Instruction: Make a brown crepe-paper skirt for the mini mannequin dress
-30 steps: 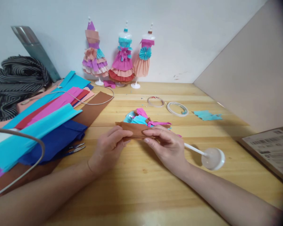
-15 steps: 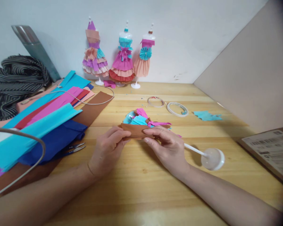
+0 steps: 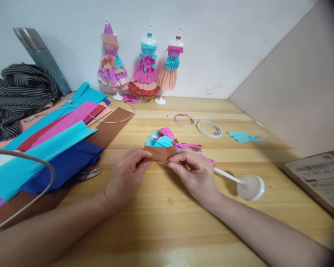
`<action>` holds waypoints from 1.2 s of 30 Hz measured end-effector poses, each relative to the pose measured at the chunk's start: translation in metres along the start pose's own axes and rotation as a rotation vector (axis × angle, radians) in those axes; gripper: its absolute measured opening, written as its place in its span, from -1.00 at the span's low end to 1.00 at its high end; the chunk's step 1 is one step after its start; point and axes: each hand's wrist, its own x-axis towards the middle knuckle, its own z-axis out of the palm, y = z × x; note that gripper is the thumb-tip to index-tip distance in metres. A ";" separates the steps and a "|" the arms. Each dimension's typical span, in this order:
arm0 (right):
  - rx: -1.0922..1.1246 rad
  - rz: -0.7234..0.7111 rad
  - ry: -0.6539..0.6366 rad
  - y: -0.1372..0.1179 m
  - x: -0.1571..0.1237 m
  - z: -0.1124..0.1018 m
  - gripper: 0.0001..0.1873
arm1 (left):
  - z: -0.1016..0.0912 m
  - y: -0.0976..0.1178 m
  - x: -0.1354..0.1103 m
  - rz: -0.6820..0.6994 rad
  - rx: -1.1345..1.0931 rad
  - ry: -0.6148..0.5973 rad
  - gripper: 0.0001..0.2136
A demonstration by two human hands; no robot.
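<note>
A folded strip of brown crepe paper [image 3: 160,154], in several layers, is stretched between my two hands above the wooden table. My left hand [image 3: 128,174] pinches its left end between thumb and fingers. At the other end, my right hand [image 3: 196,168] has it between thumb and fingertips. Just behind the strip lies a small dress-form figure [image 3: 164,141] in turquoise, pink and brown paper, partly hidden by the strip and my right hand. Its white stand [image 3: 250,188] points to the right.
Three dressed paper figures [image 3: 144,70] stand against the wall. Rolls of tape [image 3: 209,129] and a turquoise scrap [image 3: 243,136] lie behind my hands. Coloured crepe sheets [image 3: 44,148], a cable [image 3: 51,174] and thread snips [image 3: 86,176] are on the left; a cardboard box [image 3: 317,174] is at right.
My left hand has slid slightly left and down, and more of the brown strip's left end shows. My right hand has shifted a little left, still gripping the strip.
</note>
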 end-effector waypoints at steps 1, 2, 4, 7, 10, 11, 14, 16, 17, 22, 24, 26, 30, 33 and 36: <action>-0.003 0.002 0.000 0.000 0.000 0.000 -0.89 | 0.000 0.000 0.000 -0.005 -0.002 0.001 -0.90; -0.004 0.007 0.003 0.000 0.000 0.000 -0.89 | 0.001 -0.001 0.000 -0.008 -0.004 0.002 -0.90; 0.000 0.021 0.009 0.001 0.000 0.000 -0.90 | 0.001 -0.001 -0.001 -0.010 -0.013 0.002 -0.89; 0.007 0.045 0.020 0.002 0.000 0.001 -0.91 | 0.000 -0.002 0.000 -0.014 -0.039 -0.011 -0.89; 0.020 0.056 0.036 0.003 0.001 0.001 -0.91 | 0.000 -0.002 0.000 -0.029 -0.070 -0.023 -0.89; 0.025 0.059 0.038 0.003 0.001 0.001 -0.91 | 0.000 -0.003 0.001 -0.034 -0.080 -0.022 -0.89; 0.043 0.076 0.043 0.004 0.001 0.002 -0.90 | 0.001 -0.003 0.001 -0.041 -0.102 -0.023 -0.90; 0.065 0.093 0.046 0.004 0.000 0.002 -0.91 | 0.001 -0.004 0.001 -0.042 -0.108 -0.034 -0.90; 0.079 0.101 0.048 0.004 0.000 0.002 -0.91 | 0.000 -0.004 0.001 -0.040 -0.110 -0.042 -0.90; 0.129 0.137 0.044 0.003 0.000 0.003 -0.92 | 0.000 -0.004 0.000 -0.041 -0.087 -0.075 -0.90; 0.145 0.152 0.032 0.002 0.000 0.003 -0.91 | 0.000 -0.005 -0.001 -0.052 -0.077 -0.079 -0.90; 0.161 0.159 0.020 0.001 0.000 0.002 -0.91 | 0.000 -0.005 -0.002 -0.068 -0.079 -0.080 -0.91; 0.154 0.138 0.015 0.002 -0.001 0.002 -0.92 | 0.001 -0.005 -0.003 -0.105 -0.105 -0.080 -0.92; 0.122 0.106 0.020 0.003 -0.002 0.001 -0.95 | 0.003 -0.006 -0.004 -0.169 -0.170 -0.088 -0.94; 0.078 0.055 0.020 0.005 -0.003 0.000 -0.91 | 0.003 -0.007 -0.005 -0.227 -0.237 -0.110 -0.95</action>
